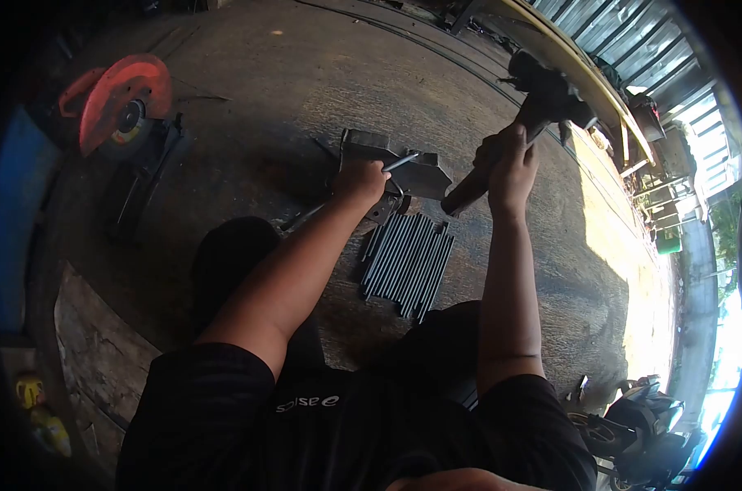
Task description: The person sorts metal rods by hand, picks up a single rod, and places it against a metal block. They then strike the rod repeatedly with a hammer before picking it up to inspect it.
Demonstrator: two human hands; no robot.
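My left hand (pixel 361 182) is closed around a thin metal rod (pixel 404 160), which slants across a dark steel block (pixel 428 178) on the floor. My right hand (pixel 514 170) grips the thick handle of a hammer (pixel 469 193), raised to the right of the block with its dark head up and away from me. Just in front of my knees lies a bundle of straight metal rods (pixel 409 263), side by side and roughly parallel. A bent piece of rod or bracket near the block is partly hidden by my left hand.
On the left stands a cut-off saw with a red guard (pixel 125 102). A worn sheet or board (pixel 101 352) lies at lower left, near a blue panel (pixel 23 213). A motorcycle (pixel 641 425) is at lower right. Sunlight falls along the right side.
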